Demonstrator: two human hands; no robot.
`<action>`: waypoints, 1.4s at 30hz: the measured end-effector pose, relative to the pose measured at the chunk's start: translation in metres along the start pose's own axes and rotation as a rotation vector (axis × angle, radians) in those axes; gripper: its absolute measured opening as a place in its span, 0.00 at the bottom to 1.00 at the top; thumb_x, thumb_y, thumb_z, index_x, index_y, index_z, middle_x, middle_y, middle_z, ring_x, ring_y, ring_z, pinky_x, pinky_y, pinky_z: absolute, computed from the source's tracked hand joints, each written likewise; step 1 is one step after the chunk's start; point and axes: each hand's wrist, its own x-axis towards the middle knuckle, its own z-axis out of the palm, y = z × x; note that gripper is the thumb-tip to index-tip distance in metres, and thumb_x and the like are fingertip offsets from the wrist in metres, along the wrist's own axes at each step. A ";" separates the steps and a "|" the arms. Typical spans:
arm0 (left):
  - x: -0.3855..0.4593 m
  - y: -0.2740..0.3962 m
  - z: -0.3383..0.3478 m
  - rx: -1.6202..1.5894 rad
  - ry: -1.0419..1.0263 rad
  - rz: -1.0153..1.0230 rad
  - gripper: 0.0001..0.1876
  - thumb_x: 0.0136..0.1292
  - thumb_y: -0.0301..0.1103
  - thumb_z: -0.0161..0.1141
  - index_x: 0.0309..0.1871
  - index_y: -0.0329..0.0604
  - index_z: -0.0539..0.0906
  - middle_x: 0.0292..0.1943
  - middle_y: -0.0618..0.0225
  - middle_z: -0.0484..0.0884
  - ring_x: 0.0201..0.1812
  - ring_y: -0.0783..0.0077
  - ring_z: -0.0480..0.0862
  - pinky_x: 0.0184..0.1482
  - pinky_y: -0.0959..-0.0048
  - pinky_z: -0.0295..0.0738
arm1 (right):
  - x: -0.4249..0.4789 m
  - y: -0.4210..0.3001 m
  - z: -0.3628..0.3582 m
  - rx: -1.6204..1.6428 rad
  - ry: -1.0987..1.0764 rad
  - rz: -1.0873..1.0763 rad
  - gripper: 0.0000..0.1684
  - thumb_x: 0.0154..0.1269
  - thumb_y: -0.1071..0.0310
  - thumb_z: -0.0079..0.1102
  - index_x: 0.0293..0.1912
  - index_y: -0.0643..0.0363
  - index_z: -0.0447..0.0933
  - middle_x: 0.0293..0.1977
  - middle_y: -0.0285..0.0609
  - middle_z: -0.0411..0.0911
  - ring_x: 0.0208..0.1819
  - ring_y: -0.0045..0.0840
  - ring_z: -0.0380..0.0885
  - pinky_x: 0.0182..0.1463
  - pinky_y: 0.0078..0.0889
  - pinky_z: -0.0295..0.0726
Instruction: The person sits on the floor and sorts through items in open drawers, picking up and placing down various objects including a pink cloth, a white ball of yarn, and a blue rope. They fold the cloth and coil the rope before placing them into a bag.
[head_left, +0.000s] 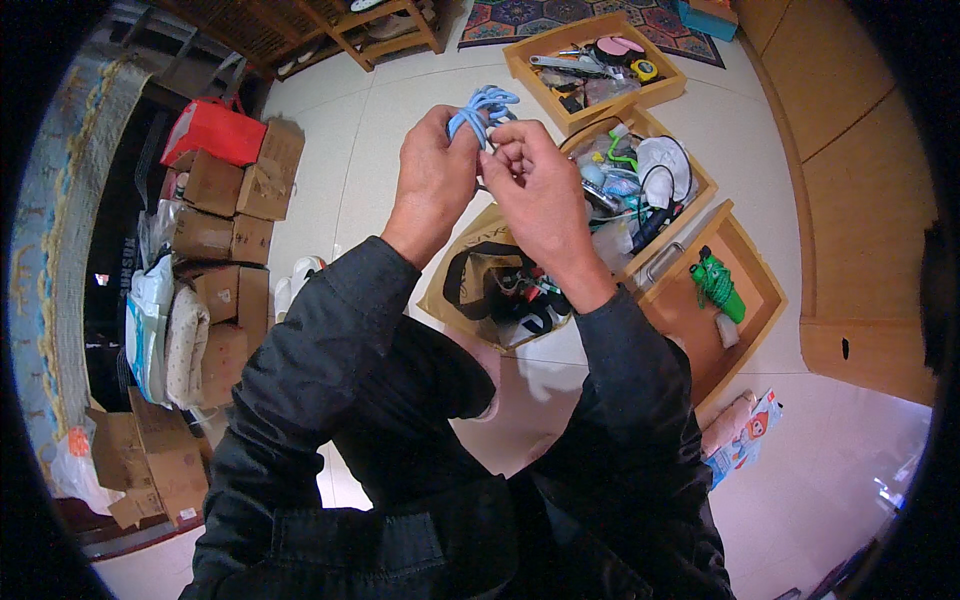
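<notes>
A looped bundle of light blue cord (489, 103) is held up before me. My left hand (437, 169) grips it, the loops spilling out above the thumb. My right hand (536, 184) meets it from the other side, its curled fingers and thumb pinching at the bundle's lower end. Which strand lies between those fingertips is hidden. A short dark piece shows between the two hands. Below them, a tan bag (457, 289) with black handles stands open on the floor, holding cables and dark items.
Three wooden drawers rest at the right: one with tools (517, 64), one with cables and bagged things (701, 176), one with a green cord-wrapped object (721, 289). Cardboard boxes (217, 184) and a red bag (214, 133) line the left. A wooden cabinet (862, 217) stands right.
</notes>
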 end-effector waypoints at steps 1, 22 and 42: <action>-0.002 0.000 0.001 -0.019 0.005 0.012 0.14 0.69 0.37 0.56 0.40 0.30 0.77 0.22 0.67 0.77 0.21 0.80 0.74 0.21 0.75 0.68 | 0.000 0.000 0.001 0.022 -0.006 -0.002 0.06 0.64 0.75 0.60 0.39 0.65 0.74 0.24 0.42 0.79 0.25 0.18 0.76 0.30 0.25 0.75; 0.010 -0.003 -0.017 -0.521 -0.381 -0.362 0.15 0.72 0.37 0.56 0.50 0.32 0.76 0.39 0.65 0.81 0.38 0.75 0.79 0.41 0.74 0.78 | 0.016 0.007 -0.021 0.083 0.047 0.083 0.08 0.64 0.74 0.61 0.40 0.66 0.73 0.30 0.38 0.76 0.27 0.18 0.76 0.29 0.24 0.76; 0.013 -0.011 -0.022 -0.641 -0.370 -0.393 0.13 0.74 0.39 0.53 0.50 0.37 0.78 0.44 0.65 0.82 0.43 0.72 0.81 0.47 0.68 0.80 | 0.012 0.005 -0.022 -0.755 0.055 -0.650 0.11 0.56 0.73 0.62 0.42 0.57 0.77 0.30 0.39 0.71 0.35 0.33 0.79 0.33 0.35 0.80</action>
